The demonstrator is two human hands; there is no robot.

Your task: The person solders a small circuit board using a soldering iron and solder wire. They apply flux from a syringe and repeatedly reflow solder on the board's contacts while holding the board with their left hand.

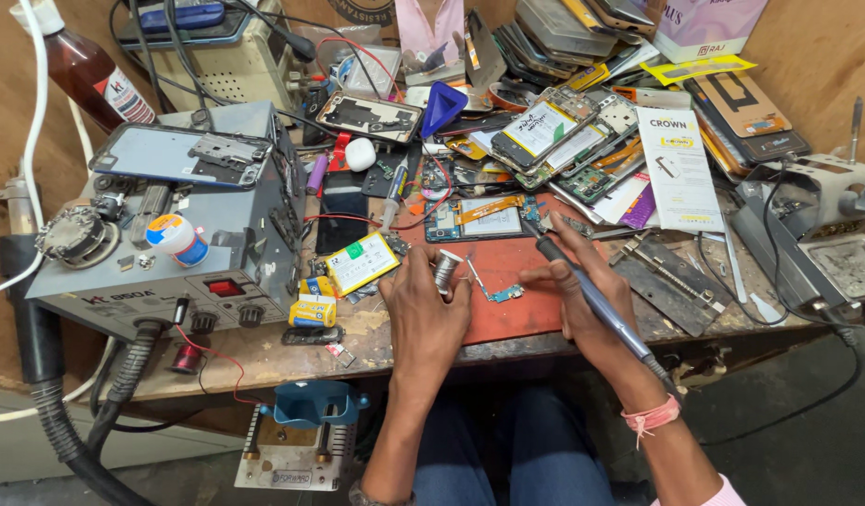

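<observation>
Where the two hands meet, a small blue-green circuit board strip (503, 293) lies flat on the red rubber work mat (526, 314), just in front of the person. It appears thin, light and fragile, apt to slide under a touch; by judgement it is best taken by its bare edges, clear of the soldered parts.

The left hand (423, 305) has its fingers (448, 279) clamped round a small silver spool of solder wire (444, 270), from which a thin strand (473, 275) runs down towards the strip. The right hand (577, 295) has its fingers closed on a blue-handled soldering iron (596, 300), held like a pen, its dark tip (528, 230) pointing away over the far edge of the mat. The iron's cord trails back past the wrist, which carries a pink thread band (650, 417).

Beyond the mat lies an opened phone body with an orange flex cable (484, 217); to its left, a yellow-edged flat battery (361, 262). A grey hot-air rework station (161, 272) stands at the left of the wooden desk (264, 351), a blue phone frame (179, 155) resting on top. Stripped phones and white packaging crowd the far right.
</observation>
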